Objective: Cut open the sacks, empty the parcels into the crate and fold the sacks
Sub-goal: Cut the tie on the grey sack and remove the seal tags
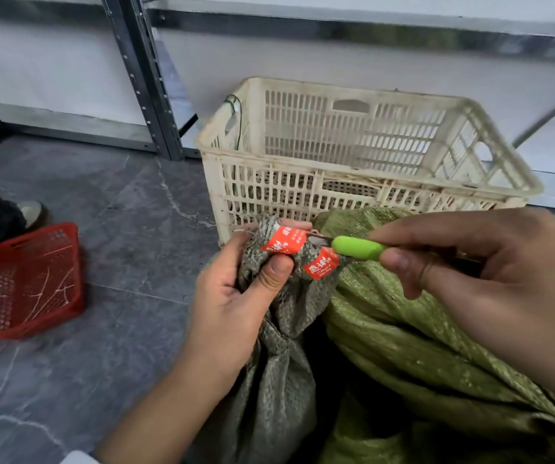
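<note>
Grey floor [102, 296] below — cutter [358, 248] lies crosswise, blade [319, 241] leftward.

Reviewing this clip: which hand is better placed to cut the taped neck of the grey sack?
Right. The right hand holds the green-handled cutter, its blade tip at the red tape round the neck of the grey sack. The left hand grips that bunched neck and is occupied steadying it.

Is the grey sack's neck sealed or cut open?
Sealed: red tape binds the bunched neck the left hand grips; cutter at the tape.
</note>
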Action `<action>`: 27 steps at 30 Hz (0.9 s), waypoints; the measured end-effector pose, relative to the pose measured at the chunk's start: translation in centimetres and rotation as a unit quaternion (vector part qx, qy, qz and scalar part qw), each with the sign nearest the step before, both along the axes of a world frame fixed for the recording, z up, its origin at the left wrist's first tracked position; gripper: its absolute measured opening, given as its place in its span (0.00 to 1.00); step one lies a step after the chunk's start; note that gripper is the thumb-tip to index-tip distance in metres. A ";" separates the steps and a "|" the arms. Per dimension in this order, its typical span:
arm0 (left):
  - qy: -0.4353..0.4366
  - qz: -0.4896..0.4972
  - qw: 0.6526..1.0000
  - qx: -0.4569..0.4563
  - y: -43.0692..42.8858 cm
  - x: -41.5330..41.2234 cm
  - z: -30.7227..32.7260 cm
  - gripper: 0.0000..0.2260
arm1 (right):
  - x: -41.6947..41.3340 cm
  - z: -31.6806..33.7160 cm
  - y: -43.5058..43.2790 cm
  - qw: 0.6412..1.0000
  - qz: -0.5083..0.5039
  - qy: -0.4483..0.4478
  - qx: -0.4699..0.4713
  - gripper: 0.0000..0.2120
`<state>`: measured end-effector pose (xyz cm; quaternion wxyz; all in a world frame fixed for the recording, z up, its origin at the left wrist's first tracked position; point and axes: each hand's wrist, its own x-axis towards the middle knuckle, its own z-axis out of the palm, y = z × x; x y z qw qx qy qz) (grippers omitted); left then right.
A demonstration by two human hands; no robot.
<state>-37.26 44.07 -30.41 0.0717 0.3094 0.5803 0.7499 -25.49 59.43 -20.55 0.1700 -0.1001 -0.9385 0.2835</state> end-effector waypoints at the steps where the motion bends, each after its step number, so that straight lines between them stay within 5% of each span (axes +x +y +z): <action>1: 0.002 -0.001 1.000 0.004 0.0 0.0 0.1 0.13 | 0.0 0.1 -0.1 1.000 0.002 -0.005 0.003 0.11; 8: 0.001 0.020 1.000 -0.009 -0.3 0.0 -0.1 0.18 | 0.3 0.7 -0.9 0.999 -0.017 -0.017 0.025 0.12; 13: 0.055 -0.015 0.998 -0.013 -0.5 0.0 0.5 0.08 | 0.3 0.8 -1.3 0.996 -0.032 -0.055 0.066 0.11; 27: 0.048 -0.018 0.999 -0.008 -0.4 0.5 0.6 0.11 | 0.7 1.2 -1.5 0.996 -0.032 -0.048 0.071 0.14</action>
